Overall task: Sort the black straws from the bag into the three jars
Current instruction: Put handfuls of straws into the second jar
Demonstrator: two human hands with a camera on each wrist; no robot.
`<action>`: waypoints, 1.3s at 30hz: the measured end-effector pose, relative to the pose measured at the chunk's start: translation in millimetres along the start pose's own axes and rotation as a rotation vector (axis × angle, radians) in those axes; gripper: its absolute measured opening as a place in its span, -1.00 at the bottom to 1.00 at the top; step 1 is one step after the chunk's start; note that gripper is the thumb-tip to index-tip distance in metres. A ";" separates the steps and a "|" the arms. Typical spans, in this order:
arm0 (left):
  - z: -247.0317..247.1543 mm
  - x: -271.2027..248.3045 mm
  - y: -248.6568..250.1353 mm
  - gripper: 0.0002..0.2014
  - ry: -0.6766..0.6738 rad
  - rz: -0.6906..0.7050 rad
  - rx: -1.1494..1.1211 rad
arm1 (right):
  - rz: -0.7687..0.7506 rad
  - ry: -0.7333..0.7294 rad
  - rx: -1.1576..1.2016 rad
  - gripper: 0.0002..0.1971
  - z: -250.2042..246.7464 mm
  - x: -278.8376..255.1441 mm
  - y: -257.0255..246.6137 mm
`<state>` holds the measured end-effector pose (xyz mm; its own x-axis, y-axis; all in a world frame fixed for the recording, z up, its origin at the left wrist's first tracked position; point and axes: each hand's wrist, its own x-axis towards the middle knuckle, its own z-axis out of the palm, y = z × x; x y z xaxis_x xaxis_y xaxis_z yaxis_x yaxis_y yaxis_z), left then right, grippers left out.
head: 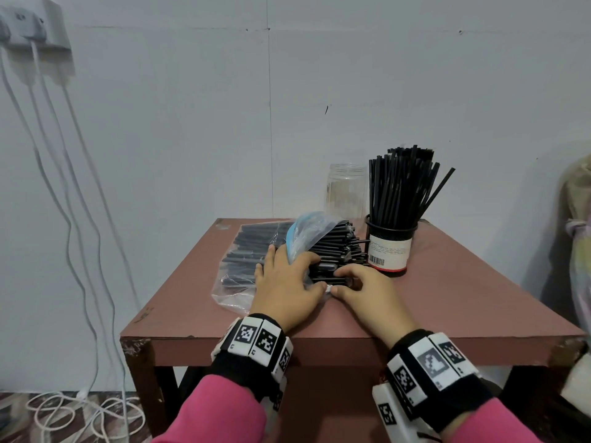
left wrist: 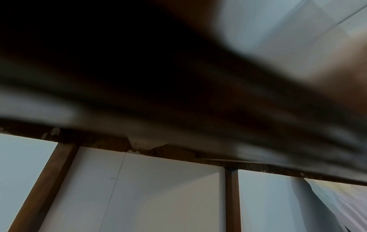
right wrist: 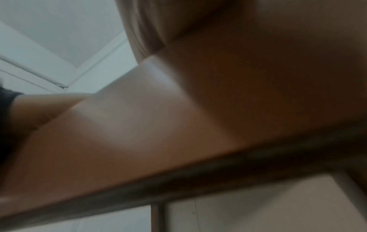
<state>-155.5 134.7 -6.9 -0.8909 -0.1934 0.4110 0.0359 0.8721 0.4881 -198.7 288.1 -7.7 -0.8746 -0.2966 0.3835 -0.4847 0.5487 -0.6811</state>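
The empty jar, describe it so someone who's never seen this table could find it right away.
Look at the reddish-brown table, far edge against the wall. The clear jar stands there, left of the labelled jar. It alone is see-through and holds no straws.

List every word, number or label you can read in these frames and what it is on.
No text can be read.
Jar of straws: white label with small print and a barcode, too small to read.
Clear jar: a label at its side, too blurred.
Wrist bands: square black-and-white code tags, no words.
Both wrist views: blurred, no text.
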 end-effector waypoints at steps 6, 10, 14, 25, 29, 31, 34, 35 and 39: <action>-2.8 0.3 2.2 -0.36 -0.058 -0.028 0.008 | 0.020 -0.025 0.077 -0.73 2.6 11.4 5.7; -3.0 0.3 2.4 -0.34 -0.043 -0.030 -0.004 | 0.044 0.010 0.201 -0.92 3.0 13.6 12.6; -2.8 0.1 2.3 -0.36 -0.035 -0.025 0.002 | 0.031 -0.040 0.225 -0.73 2.9 8.5 13.0; -3.1 -0.6 3.3 -0.39 -0.019 -0.017 0.018 | 0.009 -0.016 0.227 -0.74 2.4 7.8 13.3; -3.4 -1.4 3.1 -0.38 -0.023 -0.021 0.016 | 0.047 -0.098 0.324 -0.67 1.9 5.2 13.1; -3.3 -1.2 2.9 -0.40 -0.022 -0.016 0.013 | 0.050 -0.123 0.311 -0.67 3.5 6.1 14.8; -3.5 -1.5 2.9 -0.46 -0.017 -0.009 -0.015 | 0.026 -0.105 0.162 -0.72 5.8 8.4 16.3; -3.6 -1.7 2.9 -0.50 -0.015 -0.004 -0.024 | 0.027 -0.103 0.137 -0.73 5.6 8.1 15.0; -3.1 -2.1 2.0 -0.64 0.002 0.013 -0.029 | -0.001 -0.037 0.242 -0.77 0.9 3.4 11.3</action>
<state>-152.1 135.5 -4.4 -0.8892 -0.1829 0.4193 0.0608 0.8613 0.5045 -207.1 292.6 -14.6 -0.8716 -0.3282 0.3641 -0.4697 0.3465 -0.8120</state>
